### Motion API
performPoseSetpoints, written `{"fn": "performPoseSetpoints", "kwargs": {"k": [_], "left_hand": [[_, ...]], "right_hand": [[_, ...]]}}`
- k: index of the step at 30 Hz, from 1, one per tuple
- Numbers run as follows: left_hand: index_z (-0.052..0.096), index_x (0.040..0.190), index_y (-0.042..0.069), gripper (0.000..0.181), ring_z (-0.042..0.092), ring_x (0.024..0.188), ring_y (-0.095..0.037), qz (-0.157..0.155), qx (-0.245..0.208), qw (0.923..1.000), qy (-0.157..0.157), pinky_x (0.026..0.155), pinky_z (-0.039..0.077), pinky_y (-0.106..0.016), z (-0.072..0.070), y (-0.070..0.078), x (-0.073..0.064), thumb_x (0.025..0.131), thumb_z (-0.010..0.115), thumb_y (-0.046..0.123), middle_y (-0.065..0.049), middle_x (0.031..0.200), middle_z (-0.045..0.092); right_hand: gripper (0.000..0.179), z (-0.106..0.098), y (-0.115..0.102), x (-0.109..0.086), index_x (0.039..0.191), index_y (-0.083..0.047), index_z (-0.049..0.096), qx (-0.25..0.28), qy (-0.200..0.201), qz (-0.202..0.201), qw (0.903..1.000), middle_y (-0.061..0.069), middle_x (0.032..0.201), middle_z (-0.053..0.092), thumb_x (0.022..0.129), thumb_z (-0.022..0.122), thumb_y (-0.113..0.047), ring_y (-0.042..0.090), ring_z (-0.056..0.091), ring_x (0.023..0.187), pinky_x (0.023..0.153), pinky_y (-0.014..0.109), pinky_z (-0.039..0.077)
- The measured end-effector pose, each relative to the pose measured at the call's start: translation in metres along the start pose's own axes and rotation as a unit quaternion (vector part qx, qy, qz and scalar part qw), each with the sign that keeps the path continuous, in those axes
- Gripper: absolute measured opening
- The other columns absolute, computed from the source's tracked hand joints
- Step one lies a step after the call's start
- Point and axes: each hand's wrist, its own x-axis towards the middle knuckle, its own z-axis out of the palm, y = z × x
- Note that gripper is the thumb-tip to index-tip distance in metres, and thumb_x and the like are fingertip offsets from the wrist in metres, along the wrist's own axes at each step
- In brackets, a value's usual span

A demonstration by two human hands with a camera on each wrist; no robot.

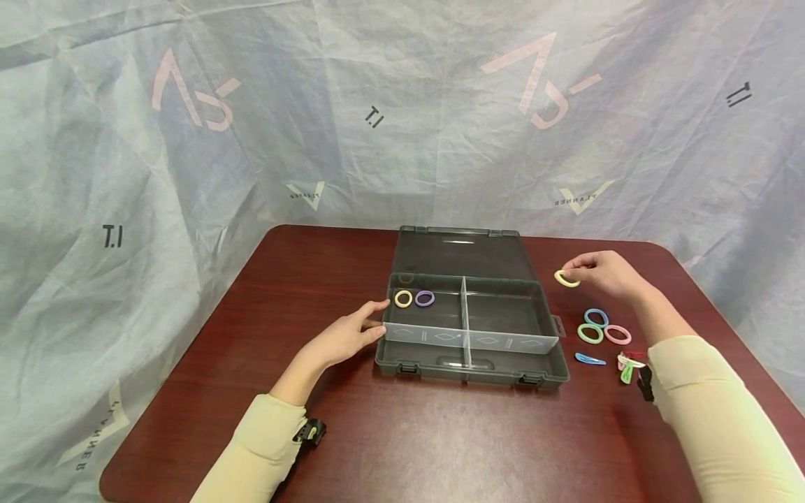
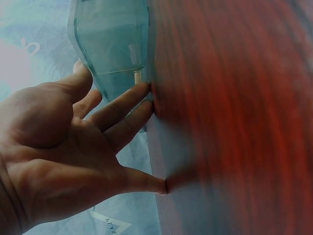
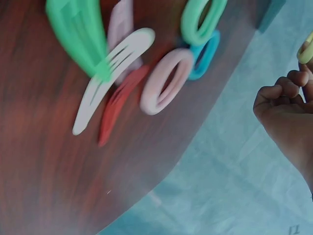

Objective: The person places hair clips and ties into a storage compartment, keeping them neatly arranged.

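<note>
In the head view my right hand (image 1: 606,272) pinches a pale yellow hair tie (image 1: 567,279) above the table, right of a dark see-through organizer box (image 1: 472,342). The right wrist view shows that hand (image 3: 288,103) at its right edge, with part of the yellow hair tie (image 3: 306,49). My left hand (image 1: 346,337) touches the box's left side with spread fingers. In the left wrist view, the left hand's fingertips (image 2: 143,88) meet the box wall (image 2: 112,49). A yellow hair tie (image 1: 403,299) and a purple one (image 1: 425,299) lie in the back left compartment.
Blue (image 1: 596,318), green (image 1: 590,334) and pink (image 1: 618,335) hair ties lie right of the box. Nearer are a blue snap clip (image 1: 590,359) and a pile of snap clips (image 1: 627,370). The box lid (image 1: 462,253) lies back, and white dividers (image 1: 428,335) part the inside.
</note>
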Motion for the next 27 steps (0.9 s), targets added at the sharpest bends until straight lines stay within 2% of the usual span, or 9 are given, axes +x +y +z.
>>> {"fn": "performPoseSetpoints", "kwargs": {"k": [5,11,16,22,27], "left_hand": [[0.036,0.158,0.020,0.056,0.062,0.122,-0.026,0.002,0.003,1.0000,0.003,0.103,0.046,-0.049,0.000,0.001,0.000,0.106,0.057,0.025,-0.016,0.136,0.062],[0.037,0.158,0.022,0.056,0.062,0.122,-0.025,0.001,0.007,0.9999,0.007,0.103,0.046,-0.049,0.001,-0.002,0.001,0.106,0.057,0.026,-0.014,0.134,0.063],[0.037,0.158,0.022,0.056,0.062,0.122,-0.025,0.001,0.005,1.0000,0.007,0.103,0.046,-0.048,0.001,-0.002,0.001,0.106,0.058,0.026,-0.014,0.134,0.063],[0.037,0.157,0.021,0.056,0.061,0.123,-0.024,0.005,0.001,0.9999,0.010,0.104,0.045,-0.048,0.001,-0.001,0.001,0.105,0.058,0.025,-0.014,0.135,0.063],[0.038,0.157,0.021,0.056,0.061,0.124,-0.025,0.005,-0.001,0.9999,0.011,0.104,0.045,-0.048,0.001,-0.003,0.002,0.105,0.058,0.025,-0.014,0.135,0.063]], "right_hand": [[0.034,0.007,-0.021,0.007,0.111,-0.006,0.076,0.019,0.000,-0.009,0.9998,0.006,0.101,0.073,0.101,0.065,-0.036,0.026,0.059,0.101,0.085,0.043,0.045],[0.034,0.020,-0.041,0.018,0.111,-0.007,0.076,0.044,-0.007,-0.023,0.9988,0.007,0.106,0.072,0.100,0.065,-0.038,0.025,0.058,0.101,0.088,0.043,0.043],[0.034,0.031,-0.058,0.026,0.112,-0.007,0.075,0.055,-0.018,-0.033,0.9978,0.009,0.108,0.070,0.100,0.066,-0.037,0.031,0.058,0.100,0.084,0.041,0.045],[0.028,0.045,-0.079,0.035,0.110,-0.005,0.076,0.072,-0.023,-0.053,0.9957,0.011,0.104,0.069,0.100,0.067,-0.029,0.037,0.053,0.092,0.075,0.038,0.044],[0.023,0.060,-0.093,0.044,0.106,-0.005,0.077,0.066,-0.022,-0.069,0.9952,0.008,0.098,0.071,0.099,0.068,-0.025,0.029,0.054,0.084,0.072,0.035,0.044]]}}
